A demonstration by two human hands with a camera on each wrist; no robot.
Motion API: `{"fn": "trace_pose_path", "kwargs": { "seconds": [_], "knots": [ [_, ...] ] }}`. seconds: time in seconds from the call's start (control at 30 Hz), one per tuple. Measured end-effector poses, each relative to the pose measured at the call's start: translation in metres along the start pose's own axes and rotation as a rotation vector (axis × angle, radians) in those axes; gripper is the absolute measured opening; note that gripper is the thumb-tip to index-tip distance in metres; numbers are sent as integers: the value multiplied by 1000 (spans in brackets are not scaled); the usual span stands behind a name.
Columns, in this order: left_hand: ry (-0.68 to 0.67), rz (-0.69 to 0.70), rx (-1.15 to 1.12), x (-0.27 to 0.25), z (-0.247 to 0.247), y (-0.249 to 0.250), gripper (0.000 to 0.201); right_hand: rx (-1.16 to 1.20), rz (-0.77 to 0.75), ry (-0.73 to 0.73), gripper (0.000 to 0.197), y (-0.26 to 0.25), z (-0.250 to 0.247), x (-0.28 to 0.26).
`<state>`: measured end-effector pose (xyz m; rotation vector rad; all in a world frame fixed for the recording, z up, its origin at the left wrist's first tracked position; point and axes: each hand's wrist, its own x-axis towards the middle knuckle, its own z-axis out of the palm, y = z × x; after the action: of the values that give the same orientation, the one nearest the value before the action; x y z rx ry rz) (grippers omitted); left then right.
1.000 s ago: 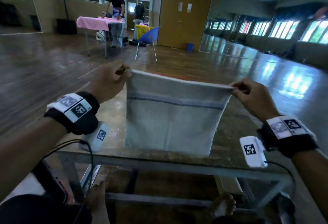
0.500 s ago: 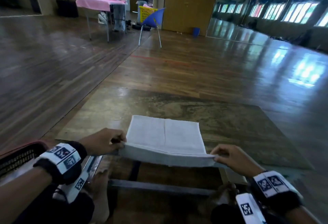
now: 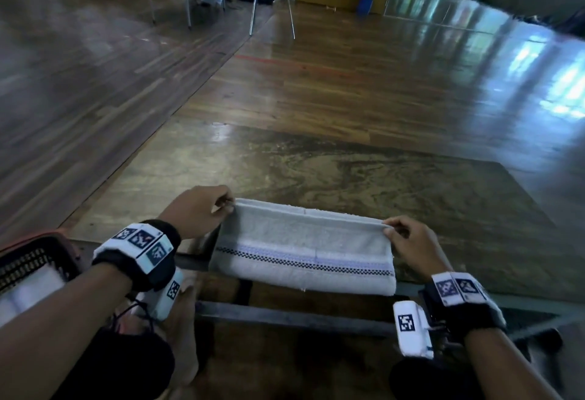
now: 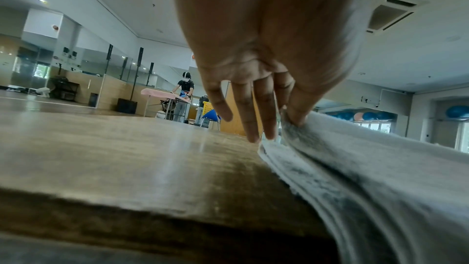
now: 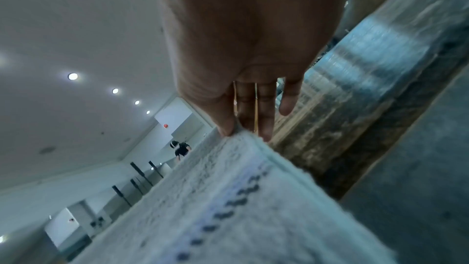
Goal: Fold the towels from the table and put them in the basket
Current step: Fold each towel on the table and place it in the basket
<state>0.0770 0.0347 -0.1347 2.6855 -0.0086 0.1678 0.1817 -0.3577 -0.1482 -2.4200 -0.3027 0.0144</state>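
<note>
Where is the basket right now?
In the head view the basket sits at the far left edge, beside the table, just left of the left hand that pinches the towel. Only part of it shows.

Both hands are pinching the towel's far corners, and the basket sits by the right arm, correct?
Not quite. Both the left hand and the right hand do pinch the far corners of the towel, but the basket sits by the left arm, not the right. The head view shows it.
</note>
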Motion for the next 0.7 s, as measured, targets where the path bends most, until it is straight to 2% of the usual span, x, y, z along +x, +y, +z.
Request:
{"fn": "trace_pose_path", "kwargs": {
  "seconds": [0.2, 0.33, 0.5, 0.7],
  "knots": [
    [-118, 38, 194, 14, 18, -8, 9, -374, -110, -118, 12, 5, 15, 19],
    [-207, 34, 192, 20, 20, -7, 18, -409, -115, -167, 7, 3, 12, 25],
    [-250, 5, 148, 26, 19, -2, 12, -446, -153, -136, 7, 0, 9, 24],
    [-215, -25, 109, 34, 18, 1, 7, -440, -174, -135, 10, -4, 6, 23]
  ]
}}
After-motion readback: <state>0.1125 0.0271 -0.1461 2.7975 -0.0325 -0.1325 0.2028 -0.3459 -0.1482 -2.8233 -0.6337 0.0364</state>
